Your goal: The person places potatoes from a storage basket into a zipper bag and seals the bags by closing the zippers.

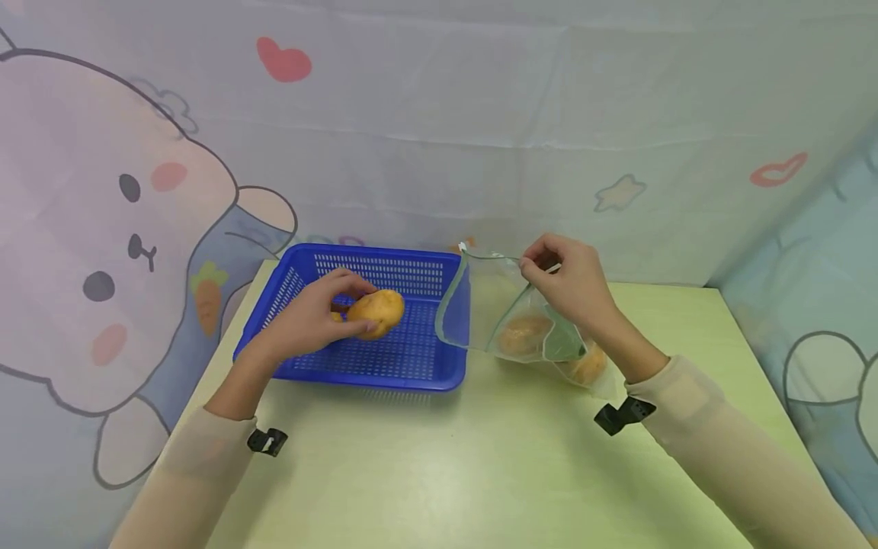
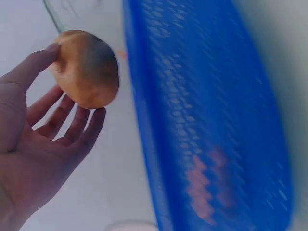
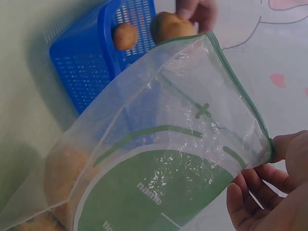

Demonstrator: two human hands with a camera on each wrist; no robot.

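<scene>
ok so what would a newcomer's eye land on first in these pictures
Probably the bright blue basket, left of centre on the table, with a yellow potato held above it by the left hand. Next, the clear bag to its right, its edge pinched in the right hand, potatoes showing through. The large cartoon animal at the backdrop's left also stands out.

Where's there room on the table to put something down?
The table is bare before the basket, between left sleeve and right sleeve, and from right sleeve to the table's right edge. It's crowded farther back: basket, bag, left hand holding a potato, right hand.
</scene>
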